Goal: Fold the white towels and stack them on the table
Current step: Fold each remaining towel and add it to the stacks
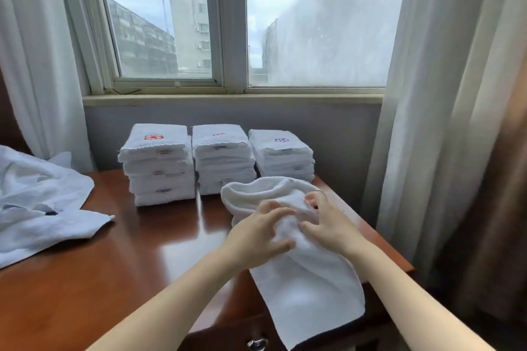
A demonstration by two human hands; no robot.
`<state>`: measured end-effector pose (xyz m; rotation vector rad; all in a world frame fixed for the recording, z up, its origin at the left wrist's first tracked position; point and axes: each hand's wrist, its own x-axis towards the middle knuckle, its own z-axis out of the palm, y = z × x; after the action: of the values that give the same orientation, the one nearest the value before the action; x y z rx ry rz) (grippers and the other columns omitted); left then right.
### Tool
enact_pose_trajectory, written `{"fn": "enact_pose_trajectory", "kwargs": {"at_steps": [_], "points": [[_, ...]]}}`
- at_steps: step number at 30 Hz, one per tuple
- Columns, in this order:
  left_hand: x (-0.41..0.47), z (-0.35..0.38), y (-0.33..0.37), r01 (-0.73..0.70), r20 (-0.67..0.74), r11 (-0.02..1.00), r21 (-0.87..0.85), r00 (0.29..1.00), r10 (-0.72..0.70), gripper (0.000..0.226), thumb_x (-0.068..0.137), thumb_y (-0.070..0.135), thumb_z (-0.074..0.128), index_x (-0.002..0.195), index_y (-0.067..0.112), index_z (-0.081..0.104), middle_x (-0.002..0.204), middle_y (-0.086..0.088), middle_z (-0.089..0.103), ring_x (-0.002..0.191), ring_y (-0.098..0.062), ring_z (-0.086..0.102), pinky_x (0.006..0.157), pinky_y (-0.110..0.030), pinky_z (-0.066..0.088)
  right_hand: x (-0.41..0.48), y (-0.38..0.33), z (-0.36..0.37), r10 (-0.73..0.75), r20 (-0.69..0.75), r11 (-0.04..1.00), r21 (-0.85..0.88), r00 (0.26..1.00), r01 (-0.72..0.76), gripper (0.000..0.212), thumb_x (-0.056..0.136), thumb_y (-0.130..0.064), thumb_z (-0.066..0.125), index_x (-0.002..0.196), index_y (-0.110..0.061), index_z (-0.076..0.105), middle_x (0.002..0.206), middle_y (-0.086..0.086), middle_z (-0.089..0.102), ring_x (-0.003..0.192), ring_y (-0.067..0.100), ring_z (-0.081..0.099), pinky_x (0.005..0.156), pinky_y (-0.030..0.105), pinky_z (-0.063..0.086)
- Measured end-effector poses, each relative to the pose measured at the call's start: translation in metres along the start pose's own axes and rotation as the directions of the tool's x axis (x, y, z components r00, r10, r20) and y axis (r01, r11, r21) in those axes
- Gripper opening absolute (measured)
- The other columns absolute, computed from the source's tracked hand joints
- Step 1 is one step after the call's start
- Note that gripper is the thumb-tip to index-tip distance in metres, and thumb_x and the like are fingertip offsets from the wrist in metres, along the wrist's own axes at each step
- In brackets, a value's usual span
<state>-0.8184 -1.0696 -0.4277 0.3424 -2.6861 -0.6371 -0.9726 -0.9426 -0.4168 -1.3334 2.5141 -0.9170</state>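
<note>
My left hand [258,232] and right hand [328,225] both pinch bunched folds of a white towel [308,279] at the right of the wooden surface [128,251]. Its near end hangs over the near edge. Just beyond it, three stacks of folded towels [222,162] stand side by side below the window. A loose heap of unfolded towels [37,202] lies far left.

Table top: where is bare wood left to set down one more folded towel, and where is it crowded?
Free: the wide table patch between the loose towels, the left stack and the left hand. Crowded: the back edge, filled by three stacks, and the right side under the towel being folded.
</note>
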Motion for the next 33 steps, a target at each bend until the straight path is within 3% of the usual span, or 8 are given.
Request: {"fn": "enact_pose_trajectory", "kwargs": {"at_steps": [6, 13, 17, 20, 22, 25, 29, 33], "points": [[0.001, -0.002, -0.008, -0.051, 0.079, 0.97, 0.237, 0.996, 0.033, 0.019, 0.079, 0.046, 0.069, 0.092, 0.032, 0.07, 0.1, 0.018, 0.042, 0.087, -0.004, 0.048, 0.077, -0.024, 0.044, 0.011, -0.005, 0.006, -0.053, 0.008, 0.995, -0.087, 0.999, 0.054, 0.007, 0.09, -0.034, 0.059, 0.089, -0.03, 0.054, 0.078, -0.015, 0.055, 0.083, 0.014, 0.055, 0.077, 0.033, 0.047], [-0.024, -0.066, -0.045, 0.133, -0.025, 0.91, 0.392, 0.991, -0.134, 0.016, 0.078, 0.034, 0.066, 0.091, 0.039, 0.074, 0.095, 0.016, 0.052, 0.093, -0.008, 0.057, 0.08, -0.025, 0.045, 0.009, -0.052, 0.027, -0.195, 0.078, 0.97, 0.165, 0.978, 0.181, 0.009, 0.085, -0.024, 0.069, 0.08, -0.023, 0.061, 0.074, -0.011, 0.059, 0.079, 0.014, 0.062, 0.072, 0.03, 0.054], [-0.044, -0.089, -0.054, 0.242, -0.21, 0.966, 0.089, 0.953, -0.219, 0.012, 0.083, 0.031, 0.065, 0.087, 0.041, 0.069, 0.087, 0.013, 0.061, 0.08, -0.003, 0.059, 0.078, -0.029, 0.052, 0.005, -0.088, 0.05, -0.278, 0.143, 0.907, 0.364, 0.95, 0.211, 0.016, 0.085, -0.007, 0.06, 0.084, -0.02, 0.069, 0.075, 0.0, 0.068, 0.074, 0.017, 0.069, 0.075, 0.039, 0.06], [-0.051, -0.085, -0.046, 0.192, -0.174, 0.978, -0.084, 0.963, -0.204, 0.009, 0.078, 0.041, 0.07, 0.082, 0.038, 0.064, 0.079, 0.016, 0.066, 0.069, -0.004, 0.06, 0.073, -0.034, 0.055, 0.008, -0.102, 0.05, -0.242, -0.11, 0.857, 0.442, 0.964, 0.265, 0.023, 0.081, -0.005, 0.047, 0.072, -0.023, 0.059, 0.059, -0.005, 0.06, 0.056, 0.02, 0.064, 0.061, 0.046, 0.058], [-0.051, -0.073, -0.039, 0.192, -0.11, 0.98, -0.058, 0.974, -0.197, 0.021, 0.073, 0.05, 0.073, 0.084, 0.037, 0.061, 0.079, 0.017, 0.065, 0.069, -0.002, 0.059, 0.071, -0.028, 0.052, 0.015, -0.1, 0.046, -0.187, -0.258, 0.875, 0.394, 0.948, 0.28, 0.015, 0.086, -0.007, 0.045, 0.079, -0.019, 0.053, 0.066, -0.006, 0.055, 0.065, 0.024, 0.06, 0.065, 0.049, 0.055], [-0.042, -0.054, -0.034, 0.2, -0.123, 0.969, 0.147, 0.975, -0.183, 0.037, 0.07, 0.057, 0.075, 0.092, 0.035, 0.055, 0.083, 0.016, 0.061, 0.076, 0.001, 0.055, 0.065, -0.015, 0.04, 0.02, -0.085, 0.044, -0.15, -0.241, 0.945, 0.251, 0.959, 0.211, 0.009, 0.095, -0.015, 0.049, 0.103, -0.017, 0.046, 0.092, 0.0, 0.057, 0.078, 0.019, 0.055, 0.073, 0.038, 0.048], [-0.027, -0.035, -0.031, 0.288, -0.185, 0.901, 0.323, 0.953, -0.238, 0.05, 0.074, 0.059, 0.069, 0.099, 0.024, 0.044, 0.083, 0.012, 0.056, 0.087, -0.017, 0.059, 0.075, -0.033, 0.047, 0.021, -0.063, 0.045, -0.172, -0.085, 0.978, 0.102, 0.981, 0.181, 0.05, 0.095, -0.016, 0.049, 0.141, -0.028, 0.036, 0.124, -0.002, 0.047, 0.092, 0.017, 0.056, 0.078, 0.032, 0.045], [-0.02, -0.03, -0.034, 0.308, -0.192, 0.885, 0.349, 0.948, -0.254, 0.035, 0.079, 0.044, 0.062, 0.097, 0.02, 0.043, 0.089, 0.006, 0.063, 0.09, -0.02, 0.061, 0.077, -0.037, 0.049, 0.029, -0.058, 0.049, -0.198, -0.009, 0.98, -0.011, 0.98, 0.198, 0.046, 0.1, -0.04, 0.046, 0.145, -0.038, 0.04, 0.13, -0.002, 0.05, 0.105, 0.014, 0.056, 0.082, 0.03, 0.043]]}}
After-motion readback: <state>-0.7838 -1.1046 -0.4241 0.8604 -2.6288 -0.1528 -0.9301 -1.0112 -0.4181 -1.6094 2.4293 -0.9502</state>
